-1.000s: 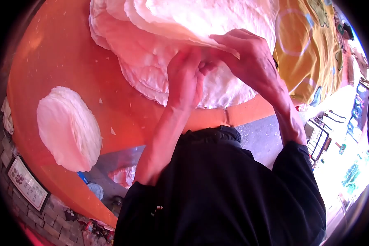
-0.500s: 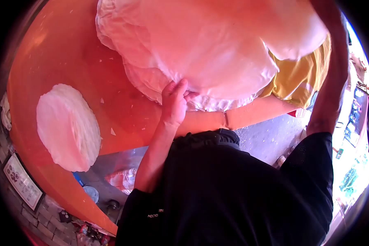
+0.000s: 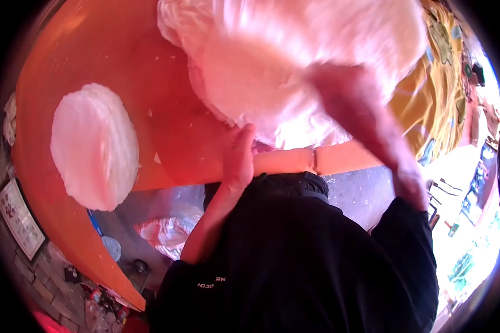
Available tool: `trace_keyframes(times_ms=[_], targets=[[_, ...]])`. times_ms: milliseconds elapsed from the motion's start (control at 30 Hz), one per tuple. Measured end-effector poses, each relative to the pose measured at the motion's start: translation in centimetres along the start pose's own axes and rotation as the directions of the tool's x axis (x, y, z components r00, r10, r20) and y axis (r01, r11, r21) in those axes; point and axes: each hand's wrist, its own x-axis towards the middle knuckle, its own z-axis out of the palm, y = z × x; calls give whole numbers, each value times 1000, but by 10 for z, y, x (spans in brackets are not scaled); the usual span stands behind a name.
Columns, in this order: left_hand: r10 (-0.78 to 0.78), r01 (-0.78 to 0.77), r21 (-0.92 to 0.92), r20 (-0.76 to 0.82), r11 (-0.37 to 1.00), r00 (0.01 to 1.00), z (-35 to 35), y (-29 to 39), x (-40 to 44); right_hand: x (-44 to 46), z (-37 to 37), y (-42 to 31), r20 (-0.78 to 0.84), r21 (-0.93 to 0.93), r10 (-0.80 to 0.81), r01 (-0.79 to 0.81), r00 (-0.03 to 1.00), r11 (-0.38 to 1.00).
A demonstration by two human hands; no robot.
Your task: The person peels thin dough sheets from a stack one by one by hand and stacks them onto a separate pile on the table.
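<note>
A pile of wide, thin, pale round sheets (image 3: 250, 72) lies at the back of the orange table (image 3: 166, 127). At the pile's front left edge is my left hand (image 3: 239, 158), its thumb against the rim and its other fingers mostly hidden. My right hand (image 3: 339, 89) is smeared by motion over the right part of the pile, so its fingers cannot be made out. To the left, a smaller stack of pale round sheets (image 3: 94, 147) rests on the table, apart from both hands.
Yellow patterned cloth (image 3: 428, 105) lies to the right of the pile. Below the table are a clear plastic bag (image 3: 172, 233) and a round bluish object (image 3: 111, 248). A framed sign (image 3: 20, 218) stands at the lower left.
The large sheet that was lifted and spread toward the right has come down over the pile. My right hand has come back from the far right to above the pile. My left hand stays near the front edge.
</note>
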Motion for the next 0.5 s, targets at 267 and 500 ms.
trace_keyframes(times_ms=[267, 500], targets=[[-55, 55, 46, -5, 997, 998, -6, -14, -19, -16, 44, -58, 18, 237, -66, 60, 998, 970], [-17, 27, -118, 80, 993, 997, -17, -20, -21, -45, 79, -70, 160, 397, -118, 46, 980, 917]])
